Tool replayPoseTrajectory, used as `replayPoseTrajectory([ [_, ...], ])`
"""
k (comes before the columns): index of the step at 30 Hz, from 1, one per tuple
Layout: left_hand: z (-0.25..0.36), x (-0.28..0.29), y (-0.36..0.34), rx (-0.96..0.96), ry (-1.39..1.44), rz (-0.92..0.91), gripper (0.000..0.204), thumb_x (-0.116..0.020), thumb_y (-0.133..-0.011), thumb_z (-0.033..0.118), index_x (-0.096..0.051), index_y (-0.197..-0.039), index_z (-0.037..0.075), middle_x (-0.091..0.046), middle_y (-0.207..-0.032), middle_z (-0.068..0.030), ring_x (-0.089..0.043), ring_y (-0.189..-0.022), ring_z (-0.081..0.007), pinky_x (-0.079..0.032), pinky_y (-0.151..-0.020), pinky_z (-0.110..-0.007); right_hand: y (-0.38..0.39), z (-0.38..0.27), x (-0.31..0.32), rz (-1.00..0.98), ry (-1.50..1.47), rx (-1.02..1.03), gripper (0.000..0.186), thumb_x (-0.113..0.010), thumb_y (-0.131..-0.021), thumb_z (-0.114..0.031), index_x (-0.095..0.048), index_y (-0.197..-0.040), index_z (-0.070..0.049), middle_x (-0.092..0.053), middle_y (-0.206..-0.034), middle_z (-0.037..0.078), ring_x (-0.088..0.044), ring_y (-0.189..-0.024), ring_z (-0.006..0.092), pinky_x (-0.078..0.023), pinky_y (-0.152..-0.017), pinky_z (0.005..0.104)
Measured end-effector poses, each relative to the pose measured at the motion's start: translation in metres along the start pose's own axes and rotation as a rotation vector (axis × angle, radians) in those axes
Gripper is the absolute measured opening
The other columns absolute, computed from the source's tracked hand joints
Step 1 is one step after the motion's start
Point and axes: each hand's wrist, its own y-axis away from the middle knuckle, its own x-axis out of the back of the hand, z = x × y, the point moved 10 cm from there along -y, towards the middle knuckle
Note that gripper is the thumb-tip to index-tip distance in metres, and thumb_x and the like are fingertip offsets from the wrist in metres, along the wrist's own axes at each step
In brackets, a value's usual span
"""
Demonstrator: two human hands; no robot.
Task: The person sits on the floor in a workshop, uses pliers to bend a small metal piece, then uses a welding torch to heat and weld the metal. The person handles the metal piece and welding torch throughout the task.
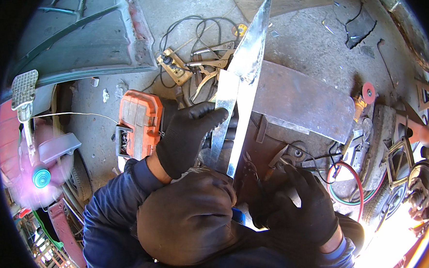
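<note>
Two gloved hands, well apart: left hand [183, 135] clamped on a short metal strip [226, 90], thumb in front, fingers behind; right hand [303, 209] half curled, can't tell if it grips anything. Long metal strip [250, 59] beside the short one, joined or separate unclear, crossing the left edge of the rusty steel plate [310, 102], pointed tip away from the wearer. Risks, my call: thin edges could cut through a glove if the strips slip; one-handed hold looks weak, so the long tip could swing or bend. Cable [172, 27] loops on the floor [311, 36] off the plate's far left corner could snag things, mixed in with locking pliers [213, 63]. Tool with a red disc [368, 92] near the plate's right edge could get knocked if the work shifts. Containers: orange toolbox [153, 113], lid looks shut, inside hidden; black end compartment [123, 140] holds small bits, too small to tell.
</note>
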Motion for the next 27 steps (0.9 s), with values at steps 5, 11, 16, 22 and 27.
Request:
replayPoseTrajectory([
  [5,0.004,0.001,-0.001,-0.042,-0.085,0.006,0.030,-0.065,-0.102,0.001,-0.073,-0.131,-0.001,-0.076,-0.110,-0.0200,-0.075,-0.095,-0.0271,-0.059,-0.084,-0.035,0.002,0.026,-0.003,0.021,-0.247,-0.294,0.060,-0.078,-0.094,-0.021,-0.059,-0.144,0.006,-0.066,-0.133,0.028,-0.068,-0.118,0.0474,-0.057,-0.100,0.0535],
  [11,0.004,0.003,-0.001,-0.014,-0.062,0.007,0.030,-0.066,-0.102,0.002,-0.073,-0.131,0.000,-0.076,-0.110,-0.0197,-0.075,-0.095,-0.0268,-0.059,-0.084,-0.035,0.002,0.023,-0.004,0.023,-0.203,-0.252,0.063,-0.079,-0.093,-0.022,-0.058,-0.145,0.007,-0.066,-0.134,0.030,-0.068,-0.118,0.0479,-0.057,-0.100,0.0532],
  [16,0.003,0.002,-0.002,-0.041,-0.054,0.001,0.032,-0.066,-0.100,0.001,-0.072,-0.131,0.000,-0.076,-0.111,-0.0215,-0.076,-0.097,-0.0296,-0.059,-0.083,-0.037,-0.001,0.006,-0.001,0.010,-0.039,-0.053,0.047,-0.082,-0.089,-0.025,-0.072,-0.127,0.000,-0.062,-0.141,0.030,-0.064,-0.125,0.0481,-0.056,-0.102,0.0558],
  [22,0.001,0.001,-0.002,-0.050,-0.077,-0.016,0.035,-0.066,-0.098,0.001,-0.072,-0.132,0.000,-0.076,-0.112,-0.0227,-0.077,-0.098,-0.0322,-0.059,-0.083,-0.038,0.000,0.003,-0.002,-0.019,-0.025,-0.026,0.026,-0.083,-0.084,-0.026,-0.077,-0.101,-0.008,-0.061,-0.143,0.029,-0.063,-0.127,0.0484,-0.057,-0.100,0.0563],
  [27,0.003,0.000,-0.002,-0.066,-0.082,-0.010,0.034,-0.066,-0.099,0.000,-0.072,-0.133,0.000,-0.076,-0.112,-0.0226,-0.077,-0.098,-0.0318,-0.059,-0.083,-0.038,-0.001,0.002,-0.002,0.013,-0.015,-0.019,0.026,-0.083,-0.083,-0.026,-0.077,-0.101,-0.008,-0.062,-0.141,0.027,-0.063,-0.125,0.0476,-0.057,-0.099,0.0561],
])
